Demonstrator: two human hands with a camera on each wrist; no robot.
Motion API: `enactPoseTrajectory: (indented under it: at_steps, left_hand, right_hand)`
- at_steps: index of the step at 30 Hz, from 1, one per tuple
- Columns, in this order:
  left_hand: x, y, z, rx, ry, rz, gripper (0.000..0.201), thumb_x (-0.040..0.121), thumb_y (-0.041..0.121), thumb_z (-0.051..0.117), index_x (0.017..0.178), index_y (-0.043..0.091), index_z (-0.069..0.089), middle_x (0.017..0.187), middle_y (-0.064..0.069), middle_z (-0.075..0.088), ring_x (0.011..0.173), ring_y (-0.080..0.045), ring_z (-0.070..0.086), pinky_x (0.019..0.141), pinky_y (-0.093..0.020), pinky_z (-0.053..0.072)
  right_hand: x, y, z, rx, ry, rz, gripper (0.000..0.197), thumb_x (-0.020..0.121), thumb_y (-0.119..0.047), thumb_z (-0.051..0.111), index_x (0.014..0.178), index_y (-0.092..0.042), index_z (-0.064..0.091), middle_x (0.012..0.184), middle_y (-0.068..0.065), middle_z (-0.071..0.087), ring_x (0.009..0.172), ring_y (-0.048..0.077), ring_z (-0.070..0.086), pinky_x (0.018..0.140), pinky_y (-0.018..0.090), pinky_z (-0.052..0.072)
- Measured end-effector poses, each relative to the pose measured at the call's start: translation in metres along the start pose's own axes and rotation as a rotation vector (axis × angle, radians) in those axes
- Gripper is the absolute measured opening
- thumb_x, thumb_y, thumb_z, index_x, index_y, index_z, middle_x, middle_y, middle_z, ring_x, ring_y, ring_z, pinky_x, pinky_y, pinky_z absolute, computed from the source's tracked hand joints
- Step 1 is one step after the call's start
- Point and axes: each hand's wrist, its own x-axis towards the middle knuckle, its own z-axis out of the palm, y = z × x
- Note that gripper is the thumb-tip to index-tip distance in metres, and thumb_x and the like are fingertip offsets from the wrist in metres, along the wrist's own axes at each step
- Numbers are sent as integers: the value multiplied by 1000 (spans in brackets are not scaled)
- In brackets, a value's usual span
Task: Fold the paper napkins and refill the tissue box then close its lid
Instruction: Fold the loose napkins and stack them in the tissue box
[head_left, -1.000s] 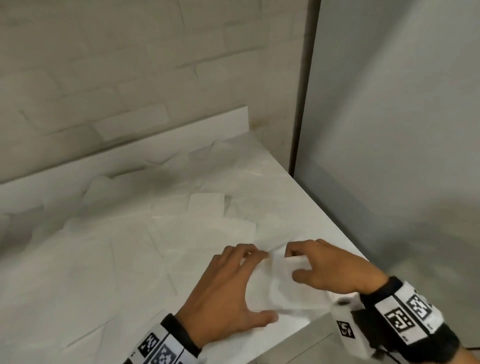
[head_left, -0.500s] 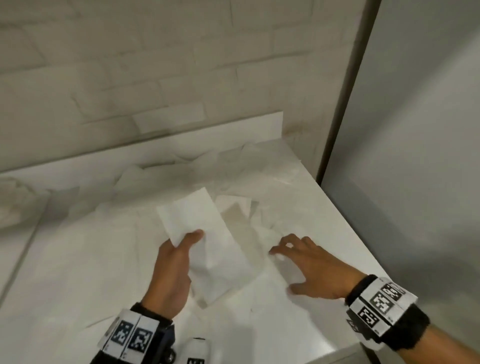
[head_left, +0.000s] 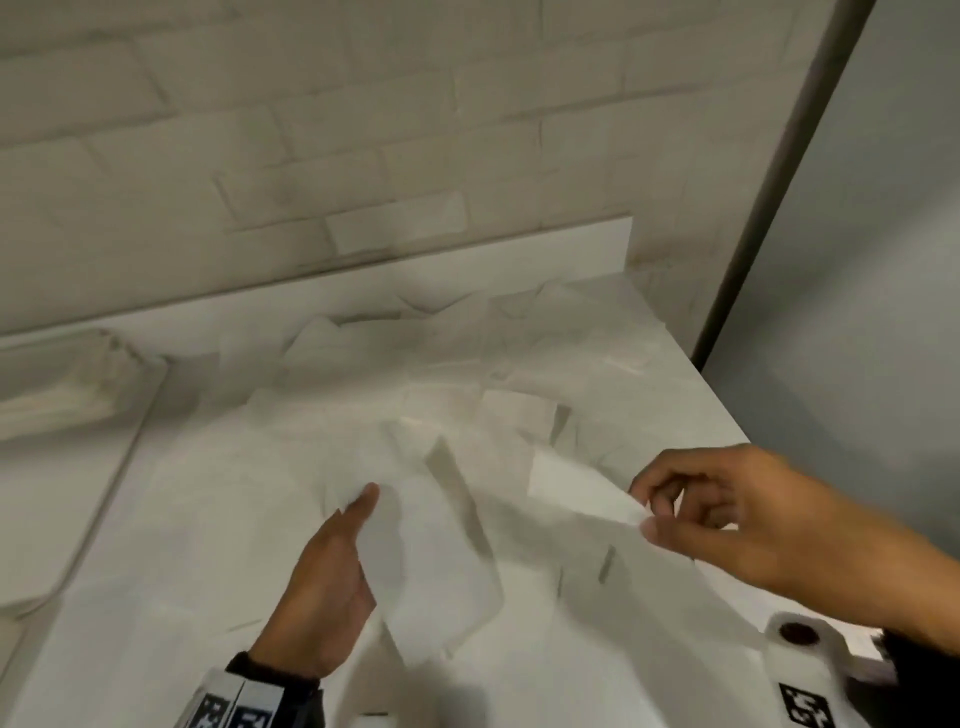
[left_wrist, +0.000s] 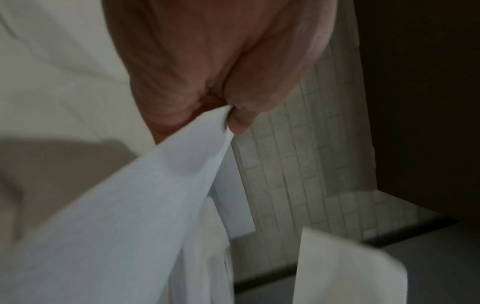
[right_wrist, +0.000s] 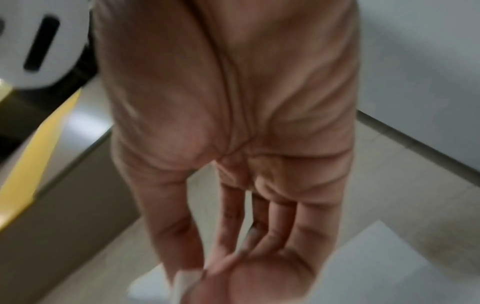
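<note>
A white paper napkin is hanging in the air over the white counter, w/ the left hand holding it. The thumb is sitting on top of the sheet and the fingers are hiding under it, pinching it. In the left wrist view the napkin is drooping down from that pinch.

A 2nd napkin is lifting up on the right side. The right hand is pinching its corner btwn thumb and curled fingers. In the right wrist view the fingers are pointing down and squeezing a bit of white paper, but it's blurry.

Lots more loose napkins are lying flat and messy all over the counter, going back to the wall. The pale brick wall is standing behind. A dark post is running up at the right by a plain grey wall.

I can't make out the tissue box for sure.
</note>
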Motion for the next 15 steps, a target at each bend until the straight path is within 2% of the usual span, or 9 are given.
enactPoseTrajectory:
  at_steps: [2, 4, 6, 7, 8, 10, 11, 13, 15]
  left_hand:
    - [-11, -10, 14, -72, -98, -40, 45, 94, 43, 56, 127, 14, 70, 117, -7, 76, 104, -24, 75, 92, -42, 51]
    - [-19, -19, 35, -109, -265, -55, 54, 84, 60, 62, 115, 19, 78, 117, -10, 76, 106, -25, 74, 94, -45, 55]
    - [-19, -28, 47, -155, -360, 5, 59, 58, 60, 89, 101, 20, 83, 105, -12, 78, 95, -24, 76, 79, -38, 62]
    - [-18, -29, 48, -156, -347, 64, 61, 50, 51, 96, 99, 18, 82, 99, -13, 79, 90, -25, 77, 72, -35, 63]
    - [-15, -31, 46, -123, -283, 122, 53, 58, 39, 96, 103, 17, 80, 99, -15, 78, 90, -27, 77, 71, -37, 62]
    - [-7, -31, 32, -68, -113, 171, 31, 84, 14, 77, 115, 13, 74, 109, -18, 76, 99, -35, 75, 82, -45, 59]
    - [-4, -29, 22, -54, -58, 162, 31, 90, 10, 69, 120, 11, 70, 113, -17, 76, 104, -37, 73, 90, -48, 56]
    - [3, -27, 1, -31, 18, 133, 36, 90, 10, 65, 126, 8, 65, 117, -14, 75, 110, -36, 70, 104, -52, 49]
    - [7, -24, -16, 29, 71, 99, 33, 92, 12, 66, 124, 7, 67, 115, -13, 76, 108, -34, 71, 106, -53, 48]
  right_hand:
    - [10, -23, 10, 104, 76, -39, 14, 84, -34, 71, 97, -36, 67, 78, -6, 66, 63, 20, 63, 75, 41, 55]
    - [30, -36, 40, 85, 86, -89, 17, 87, -29, 70, 103, -34, 68, 78, -8, 66, 57, 11, 61, 67, 29, 53]
    - [51, -40, 74, 29, 11, -120, 34, 89, -37, 67, 123, -33, 63, 83, -11, 67, 61, 2, 59, 64, 16, 47]
    - [59, -41, 86, -14, -44, -120, 42, 90, -42, 64, 131, -34, 58, 88, -12, 67, 68, 1, 61, 68, 14, 47]
    - [64, -39, 92, -5, -103, -107, 45, 91, -44, 63, 134, -34, 56, 90, -12, 67, 74, 2, 63, 72, 16, 50]
    - [74, -35, 88, 225, -201, -48, 34, 91, -36, 65, 125, -34, 64, 87, -6, 67, 73, 7, 68, 72, 23, 52]
    - [81, -28, 83, 277, -170, -27, 26, 91, -33, 67, 117, -33, 68, 87, -3, 67, 73, 10, 68, 70, 23, 51]
    - [99, -4, 75, -7, -18, 6, 25, 91, -37, 65, 115, -32, 66, 98, -6, 63, 87, 10, 63, 77, 20, 46]
    - [112, 25, 75, -509, -7, 91, 48, 91, -45, 61, 135, -28, 49, 126, -3, 46, 114, 17, 46, 92, 26, 42]
